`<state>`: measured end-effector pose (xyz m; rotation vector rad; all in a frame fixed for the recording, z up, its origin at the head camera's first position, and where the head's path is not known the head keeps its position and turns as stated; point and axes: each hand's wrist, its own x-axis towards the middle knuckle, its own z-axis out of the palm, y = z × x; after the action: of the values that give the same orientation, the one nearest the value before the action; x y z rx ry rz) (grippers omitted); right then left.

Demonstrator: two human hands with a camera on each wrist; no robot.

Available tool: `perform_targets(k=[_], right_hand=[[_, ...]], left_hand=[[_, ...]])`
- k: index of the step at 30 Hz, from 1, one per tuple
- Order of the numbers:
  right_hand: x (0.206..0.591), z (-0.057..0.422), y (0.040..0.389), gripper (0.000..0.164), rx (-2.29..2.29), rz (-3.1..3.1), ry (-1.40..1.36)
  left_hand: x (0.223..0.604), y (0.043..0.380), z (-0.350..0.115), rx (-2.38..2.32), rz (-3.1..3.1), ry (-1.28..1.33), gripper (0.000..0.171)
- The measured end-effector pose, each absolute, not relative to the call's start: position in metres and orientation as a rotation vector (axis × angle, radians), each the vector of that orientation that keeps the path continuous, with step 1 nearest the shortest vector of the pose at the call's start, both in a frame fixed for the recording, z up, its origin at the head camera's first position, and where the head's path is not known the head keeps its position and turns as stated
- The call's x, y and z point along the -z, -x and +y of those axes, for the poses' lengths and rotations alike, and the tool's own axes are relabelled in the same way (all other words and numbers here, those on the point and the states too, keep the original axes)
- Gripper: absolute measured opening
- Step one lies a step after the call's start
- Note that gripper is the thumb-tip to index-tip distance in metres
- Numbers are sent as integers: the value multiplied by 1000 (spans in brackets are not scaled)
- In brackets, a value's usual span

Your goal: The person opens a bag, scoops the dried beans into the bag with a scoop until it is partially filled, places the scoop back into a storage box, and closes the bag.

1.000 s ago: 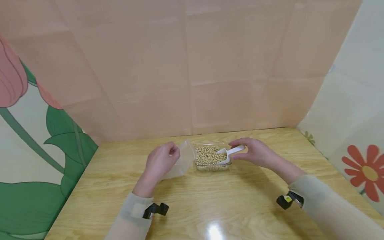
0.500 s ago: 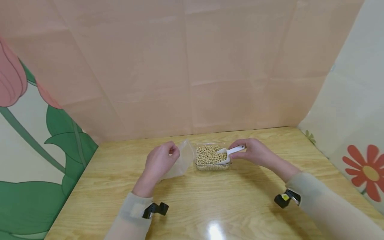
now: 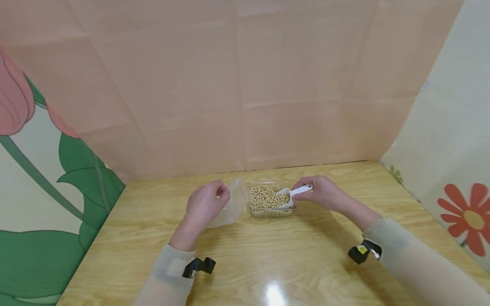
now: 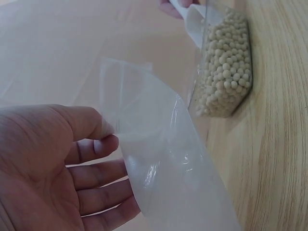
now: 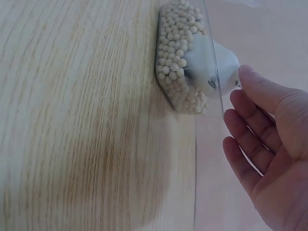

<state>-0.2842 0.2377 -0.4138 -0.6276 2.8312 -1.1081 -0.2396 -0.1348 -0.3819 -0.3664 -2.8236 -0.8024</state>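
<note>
My left hand pinches the edge of a clear plastic bag between thumb and index finger. In the left wrist view the bag hangs upright beside the other fingers, with no contents visible. To its right stands a clear rectangular container, holding round pale soybeans. A white scoop lies with its bowl partly in the beans and its handle slanting up to the right over the rim. My right hand pinches that handle; in the right wrist view the scoop partly shows through the container wall.
The wood-grain table carries the container towards its back edge. A pink sheet rises behind it. Flower-printed panels flank the table, the left panel with green leaves and the right panel with a red flower.
The fingers of my right hand have closed from around the scoop handle onto it, and the right forearm has shifted slightly left. The left hand and bag have stayed nearly still.
</note>
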Motion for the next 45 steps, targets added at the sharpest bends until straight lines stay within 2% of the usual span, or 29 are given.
perform_targets(k=[10, 29, 45], right_hand=[[397, 240, 281, 17, 1005, 2955, 760], [362, 260, 282, 17, 955, 3012, 777], [384, 256, 280, 21, 1064, 2929, 622]], left_hand=[[381, 240, -131, 772, -2825, 379, 12], [379, 242, -127, 761, -2841, 373, 11], [379, 238, -126, 733, -2863, 355, 10]])
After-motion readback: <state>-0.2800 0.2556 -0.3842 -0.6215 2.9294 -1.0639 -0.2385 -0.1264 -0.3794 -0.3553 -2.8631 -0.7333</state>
